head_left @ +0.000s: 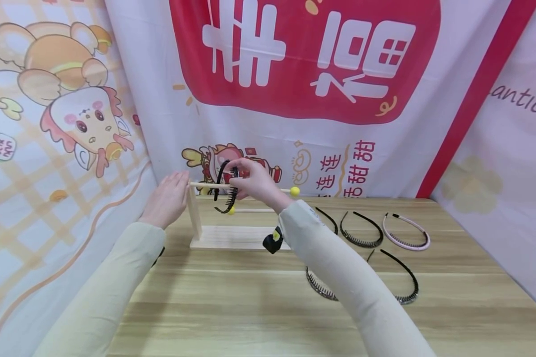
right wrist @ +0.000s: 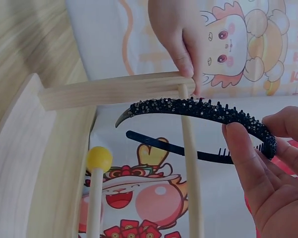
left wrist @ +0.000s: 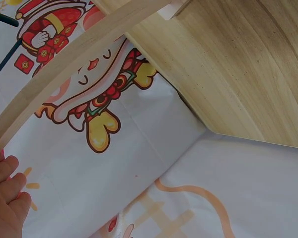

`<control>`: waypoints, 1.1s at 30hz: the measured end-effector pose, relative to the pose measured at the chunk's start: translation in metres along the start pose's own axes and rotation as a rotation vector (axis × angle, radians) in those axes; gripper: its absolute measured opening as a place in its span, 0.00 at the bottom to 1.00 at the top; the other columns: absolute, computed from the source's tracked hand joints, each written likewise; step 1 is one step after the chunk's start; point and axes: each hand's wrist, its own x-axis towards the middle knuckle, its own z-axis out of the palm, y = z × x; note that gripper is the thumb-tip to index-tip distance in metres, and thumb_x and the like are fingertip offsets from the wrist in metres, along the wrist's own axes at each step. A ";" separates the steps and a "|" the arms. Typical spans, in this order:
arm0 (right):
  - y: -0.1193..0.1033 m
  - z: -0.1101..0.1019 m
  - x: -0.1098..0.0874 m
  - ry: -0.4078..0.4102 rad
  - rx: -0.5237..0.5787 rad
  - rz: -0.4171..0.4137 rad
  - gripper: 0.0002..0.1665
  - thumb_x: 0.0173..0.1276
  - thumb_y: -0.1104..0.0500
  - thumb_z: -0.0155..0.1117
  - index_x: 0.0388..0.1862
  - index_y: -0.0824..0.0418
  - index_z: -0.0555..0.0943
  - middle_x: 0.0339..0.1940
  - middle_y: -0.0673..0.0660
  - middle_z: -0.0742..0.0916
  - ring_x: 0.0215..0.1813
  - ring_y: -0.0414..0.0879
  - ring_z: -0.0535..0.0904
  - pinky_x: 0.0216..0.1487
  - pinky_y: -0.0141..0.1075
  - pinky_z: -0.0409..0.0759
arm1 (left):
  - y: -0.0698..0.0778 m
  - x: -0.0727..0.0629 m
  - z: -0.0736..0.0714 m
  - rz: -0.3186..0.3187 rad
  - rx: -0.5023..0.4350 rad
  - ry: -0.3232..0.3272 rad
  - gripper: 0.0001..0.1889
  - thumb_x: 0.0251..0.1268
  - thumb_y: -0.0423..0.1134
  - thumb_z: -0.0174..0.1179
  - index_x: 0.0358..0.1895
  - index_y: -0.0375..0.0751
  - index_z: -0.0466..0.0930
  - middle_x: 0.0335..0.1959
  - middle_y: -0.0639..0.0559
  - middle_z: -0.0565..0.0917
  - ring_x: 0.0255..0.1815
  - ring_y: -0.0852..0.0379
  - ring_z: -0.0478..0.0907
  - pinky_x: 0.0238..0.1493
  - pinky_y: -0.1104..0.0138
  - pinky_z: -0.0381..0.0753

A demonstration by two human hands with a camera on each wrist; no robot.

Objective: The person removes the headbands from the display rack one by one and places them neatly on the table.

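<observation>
My right hand pinches a black toothed headband between thumb and fingers near its arch. Glittery stones cover its outer face. The headband straddles the upper rod of a wooden rack, one arm on each side, ends downward. My left hand touches the top of the rack's upright post, its fingers fairly straight in the head view. The left wrist view catches only some fingertips by the post, and two dark headband ends at the upper left.
Several headbands lie on the table's right side, including a black one and a pink one. Yellow balls cap the rods. A dark piece with a yellow flower shows by the right sleeve. Printed cloths hang behind and at the sides.
</observation>
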 end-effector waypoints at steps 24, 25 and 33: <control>-0.008 -0.062 -0.034 0.088 0.047 0.043 0.27 0.63 0.66 0.60 0.61 0.57 0.70 0.61 0.58 0.70 0.34 0.57 0.80 0.35 0.43 0.83 | 0.001 -0.002 -0.002 0.007 -0.001 0.024 0.24 0.73 0.35 0.37 0.65 0.21 0.55 0.63 0.26 0.60 0.65 0.33 0.55 0.69 0.50 0.46; -0.007 -0.064 -0.035 0.091 0.053 0.042 0.27 0.63 0.66 0.60 0.62 0.58 0.70 0.61 0.58 0.70 0.34 0.58 0.80 0.35 0.44 0.83 | 0.001 -0.002 -0.002 0.007 0.000 0.024 0.24 0.73 0.35 0.36 0.65 0.21 0.54 0.63 0.26 0.60 0.65 0.34 0.55 0.69 0.50 0.46; -0.004 -0.085 -0.049 0.123 0.023 0.058 0.27 0.64 0.64 0.60 0.62 0.55 0.70 0.62 0.56 0.69 0.30 0.57 0.80 0.35 0.43 0.83 | 0.002 -0.002 -0.002 0.006 0.005 0.013 0.24 0.73 0.35 0.36 0.65 0.21 0.54 0.64 0.26 0.60 0.65 0.34 0.55 0.69 0.50 0.46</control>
